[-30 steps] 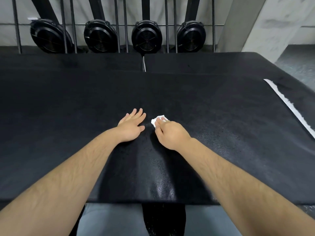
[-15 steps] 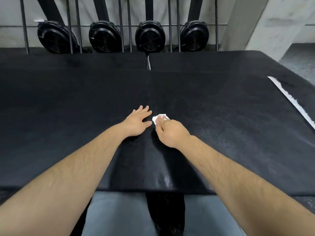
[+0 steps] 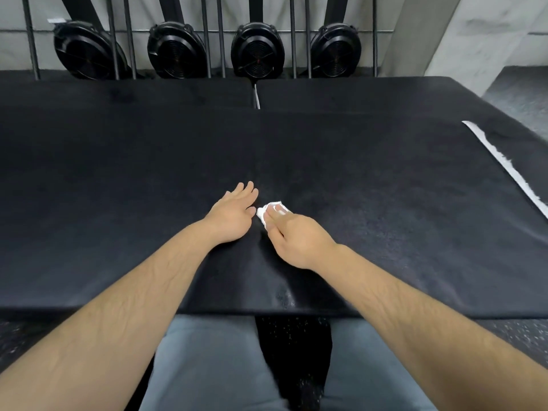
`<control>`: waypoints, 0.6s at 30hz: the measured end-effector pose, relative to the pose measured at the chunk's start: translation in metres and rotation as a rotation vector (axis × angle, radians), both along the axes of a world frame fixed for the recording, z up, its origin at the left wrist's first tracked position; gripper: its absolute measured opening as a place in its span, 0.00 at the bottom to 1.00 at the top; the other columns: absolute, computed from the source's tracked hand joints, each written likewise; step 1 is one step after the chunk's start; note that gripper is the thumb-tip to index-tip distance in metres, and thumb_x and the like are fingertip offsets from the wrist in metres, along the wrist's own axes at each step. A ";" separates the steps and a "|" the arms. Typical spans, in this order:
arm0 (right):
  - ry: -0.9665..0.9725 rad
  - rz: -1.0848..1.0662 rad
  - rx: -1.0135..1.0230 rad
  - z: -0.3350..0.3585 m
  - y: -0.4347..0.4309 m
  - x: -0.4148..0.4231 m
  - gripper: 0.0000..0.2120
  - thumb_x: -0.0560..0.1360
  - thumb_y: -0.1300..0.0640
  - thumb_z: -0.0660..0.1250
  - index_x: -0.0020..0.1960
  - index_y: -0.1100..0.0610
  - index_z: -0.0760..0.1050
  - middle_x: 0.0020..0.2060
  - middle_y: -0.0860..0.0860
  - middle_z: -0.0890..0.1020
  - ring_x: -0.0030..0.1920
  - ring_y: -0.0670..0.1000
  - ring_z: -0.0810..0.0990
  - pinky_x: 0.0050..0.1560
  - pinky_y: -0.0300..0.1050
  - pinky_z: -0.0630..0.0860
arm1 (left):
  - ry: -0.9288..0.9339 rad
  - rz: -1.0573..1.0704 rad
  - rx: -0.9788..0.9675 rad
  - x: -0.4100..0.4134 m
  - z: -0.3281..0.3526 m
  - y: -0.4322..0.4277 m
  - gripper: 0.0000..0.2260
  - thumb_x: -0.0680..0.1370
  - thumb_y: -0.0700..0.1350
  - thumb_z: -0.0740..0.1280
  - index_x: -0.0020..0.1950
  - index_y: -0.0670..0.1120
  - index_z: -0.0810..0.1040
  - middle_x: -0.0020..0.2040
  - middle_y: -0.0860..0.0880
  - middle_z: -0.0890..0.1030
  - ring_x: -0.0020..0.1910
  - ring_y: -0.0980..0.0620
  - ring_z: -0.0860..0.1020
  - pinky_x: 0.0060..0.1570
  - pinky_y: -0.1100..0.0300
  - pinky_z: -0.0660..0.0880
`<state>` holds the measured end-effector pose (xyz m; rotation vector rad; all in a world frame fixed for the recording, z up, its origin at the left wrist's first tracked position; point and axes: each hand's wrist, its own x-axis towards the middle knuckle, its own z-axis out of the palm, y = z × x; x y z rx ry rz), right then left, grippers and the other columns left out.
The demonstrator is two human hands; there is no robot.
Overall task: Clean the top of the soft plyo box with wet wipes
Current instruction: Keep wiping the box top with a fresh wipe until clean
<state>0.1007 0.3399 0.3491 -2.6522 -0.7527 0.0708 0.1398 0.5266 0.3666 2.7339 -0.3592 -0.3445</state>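
We find the right hand (image 3: 299,241) gripping a bunched white wipe (image 3: 268,213) and pressing it onto the black box top (image 3: 385,203), midway between the left and right edges, nearer the front edge. The left hand (image 3: 234,215) lies flat just beside the wipe, fingers straight, holding nothing. A white strip (image 3: 504,164) runs along the right edge

Dim even light, faint sheen on the black box top (image 3: 284,295), wide-angle bending at edges
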 end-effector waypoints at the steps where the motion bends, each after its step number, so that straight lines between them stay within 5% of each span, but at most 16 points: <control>1: -0.007 -0.006 0.021 -0.001 -0.003 -0.001 0.19 0.85 0.51 0.45 0.70 0.50 0.69 0.69 0.45 0.72 0.65 0.51 0.76 0.58 0.53 0.78 | -0.007 -0.009 0.015 0.000 0.001 -0.001 0.24 0.86 0.42 0.50 0.82 0.45 0.49 0.82 0.52 0.44 0.80 0.52 0.41 0.78 0.55 0.41; 4: 0.032 -0.073 0.009 0.004 -0.002 0.014 0.20 0.86 0.50 0.44 0.70 0.48 0.70 0.70 0.44 0.72 0.64 0.53 0.78 0.60 0.54 0.76 | -0.020 -0.024 0.043 -0.002 0.003 -0.001 0.24 0.86 0.42 0.49 0.82 0.44 0.49 0.82 0.51 0.44 0.80 0.52 0.41 0.78 0.55 0.40; 8: 0.012 -0.124 -0.014 -0.002 0.008 0.019 0.23 0.85 0.51 0.46 0.76 0.51 0.66 0.75 0.47 0.68 0.74 0.50 0.68 0.66 0.54 0.74 | -0.020 -0.023 0.044 -0.003 0.004 -0.001 0.23 0.86 0.42 0.49 0.82 0.44 0.49 0.82 0.51 0.44 0.80 0.52 0.41 0.78 0.55 0.41; 13: -0.062 -0.024 0.073 -0.004 -0.002 -0.010 0.14 0.84 0.48 0.45 0.62 0.43 0.67 0.56 0.37 0.70 0.49 0.51 0.80 0.47 0.54 0.80 | -0.022 -0.039 0.077 -0.005 0.007 -0.002 0.23 0.86 0.43 0.49 0.82 0.44 0.49 0.82 0.50 0.44 0.80 0.51 0.41 0.78 0.54 0.41; 18: -0.027 -0.134 0.043 -0.001 -0.003 0.008 0.20 0.84 0.50 0.46 0.73 0.46 0.68 0.70 0.42 0.70 0.65 0.49 0.76 0.59 0.50 0.76 | -0.022 -0.061 0.194 -0.013 0.017 -0.008 0.24 0.86 0.44 0.51 0.81 0.42 0.50 0.82 0.46 0.46 0.81 0.47 0.44 0.78 0.52 0.46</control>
